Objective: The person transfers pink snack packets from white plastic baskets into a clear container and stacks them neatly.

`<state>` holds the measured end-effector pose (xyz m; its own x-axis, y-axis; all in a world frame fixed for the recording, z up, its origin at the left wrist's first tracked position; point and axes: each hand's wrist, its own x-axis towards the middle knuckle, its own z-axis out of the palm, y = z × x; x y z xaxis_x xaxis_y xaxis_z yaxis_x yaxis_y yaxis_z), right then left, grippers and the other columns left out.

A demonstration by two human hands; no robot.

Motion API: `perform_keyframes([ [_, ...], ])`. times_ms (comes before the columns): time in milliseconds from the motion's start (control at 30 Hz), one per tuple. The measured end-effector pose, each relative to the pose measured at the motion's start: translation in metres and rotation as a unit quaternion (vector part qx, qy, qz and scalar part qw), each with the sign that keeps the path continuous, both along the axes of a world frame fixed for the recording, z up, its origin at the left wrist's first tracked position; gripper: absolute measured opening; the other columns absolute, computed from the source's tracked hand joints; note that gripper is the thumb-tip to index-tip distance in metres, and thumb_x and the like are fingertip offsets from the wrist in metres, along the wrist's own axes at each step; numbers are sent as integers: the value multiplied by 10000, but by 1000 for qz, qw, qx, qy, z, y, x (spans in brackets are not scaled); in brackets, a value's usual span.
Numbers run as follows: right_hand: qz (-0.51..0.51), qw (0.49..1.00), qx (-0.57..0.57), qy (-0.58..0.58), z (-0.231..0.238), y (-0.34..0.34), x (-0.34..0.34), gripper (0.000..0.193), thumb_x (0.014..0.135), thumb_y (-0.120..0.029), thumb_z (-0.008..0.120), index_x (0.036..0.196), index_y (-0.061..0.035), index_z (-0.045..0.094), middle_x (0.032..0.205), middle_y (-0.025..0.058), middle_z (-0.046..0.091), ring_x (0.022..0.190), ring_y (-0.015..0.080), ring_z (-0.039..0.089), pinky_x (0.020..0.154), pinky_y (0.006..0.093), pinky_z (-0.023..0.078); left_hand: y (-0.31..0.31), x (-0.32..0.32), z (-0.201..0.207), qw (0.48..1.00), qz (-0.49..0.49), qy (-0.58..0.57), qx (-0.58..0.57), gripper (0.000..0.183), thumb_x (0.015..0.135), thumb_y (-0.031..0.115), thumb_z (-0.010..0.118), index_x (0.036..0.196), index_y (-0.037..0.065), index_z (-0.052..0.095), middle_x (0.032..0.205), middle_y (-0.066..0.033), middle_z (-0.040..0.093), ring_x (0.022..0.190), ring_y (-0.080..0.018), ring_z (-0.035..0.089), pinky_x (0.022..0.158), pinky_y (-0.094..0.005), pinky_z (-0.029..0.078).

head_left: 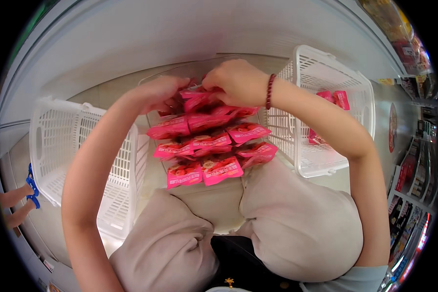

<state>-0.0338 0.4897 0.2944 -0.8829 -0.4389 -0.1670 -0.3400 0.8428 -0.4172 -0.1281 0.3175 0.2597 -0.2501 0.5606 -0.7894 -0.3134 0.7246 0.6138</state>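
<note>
Several pink snack packets (211, 141) with red fruit pictures stand in slanting, overlapping rows between my knees. They fill what looks like a clear plastic box (153, 78), largely covered by them. At the far end of the rows, my left hand (164, 92) is closed on the edge of a pink packet. Beside it, my right hand (236, 82), with a dark red beaded bracelet on the wrist, has its fingers curled onto a packet (199, 101) at the back. The fingertips of both hands are partly hidden among the packets.
To the left is a white slatted plastic basket (58, 141). On the right, a similar basket (321, 168) holds a few pink packets (333, 99). A pale panel (180, 34) runs across the back. Stocked shelves (409, 194) line the far right; another person's blue sandals (32, 185) show at far left.
</note>
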Motion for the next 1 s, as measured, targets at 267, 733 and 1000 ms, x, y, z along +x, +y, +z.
perform_keyframes([
  [267, -527, 844, 49, -82, 76, 184, 96, 265, 719, -212, 607, 914, -34, 610, 784, 74, 624, 680, 149, 590, 653, 278, 486, -20, -4, -18, 980, 93, -152, 85, 543, 920, 439, 324, 1287, 40, 298, 1139, -80, 513, 1001, -189, 540, 866, -369, 411],
  [733, -304, 858, 287, -297, -24, 200, 212, 273, 628, -239, 620, 765, -2, 625, 737, 195, 607, 677, 336, 577, 634, 373, 475, -24, 1, 1, 936, 301, -160, 84, 875, 843, 536, 413, 1378, 7, -33, 1401, -215, 187, 1241, -306, 333, 1002, -494, 241],
  [1000, -382, 912, 16, -148, 138, 143, 114, 274, 728, -160, 640, 917, 35, 610, 749, 89, 623, 654, 122, 573, 616, 242, 474, -20, 24, 47, 926, 41, 307, 217, 695, 751, 334, 620, 1300, 28, 323, 1305, -184, 371, 1211, -310, 373, 973, -395, 320],
])
